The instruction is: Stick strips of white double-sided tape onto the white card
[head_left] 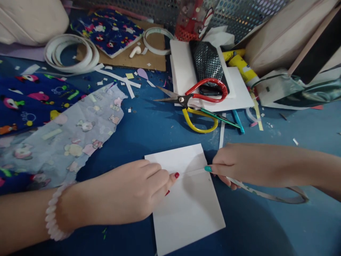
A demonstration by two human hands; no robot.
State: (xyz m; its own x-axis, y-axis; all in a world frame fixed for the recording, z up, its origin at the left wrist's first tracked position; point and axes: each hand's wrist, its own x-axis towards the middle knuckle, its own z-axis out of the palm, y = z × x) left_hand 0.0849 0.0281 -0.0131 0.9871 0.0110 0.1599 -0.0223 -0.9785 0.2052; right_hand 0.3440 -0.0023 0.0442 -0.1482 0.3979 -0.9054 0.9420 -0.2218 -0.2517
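Note:
A white rectangular sheet or booklet (189, 213) lies on the blue table in front of me. My left hand (133, 192), with a pale bead bracelet at the wrist, reaches over its left edge. Its fingers are curled, and one red-nailed fingertip presses on the sheet where a thin white tape strip (195, 172) crosses it. At the right edge my right hand (226, 165) pinches the tape, a teal nail over the strip. From under this hand a narrow roll of white tape (279, 197) hangs out to the right. The undersides of both hands are hidden.
Scissors with red and yellow handles (182, 100) lie beyond the sheet, against a phone (209, 64) on white pads (182, 64). Patterned paper (93, 124) spreads at the left. Tape rolls (70, 53), pens (238, 122) and paper scraps lie further back.

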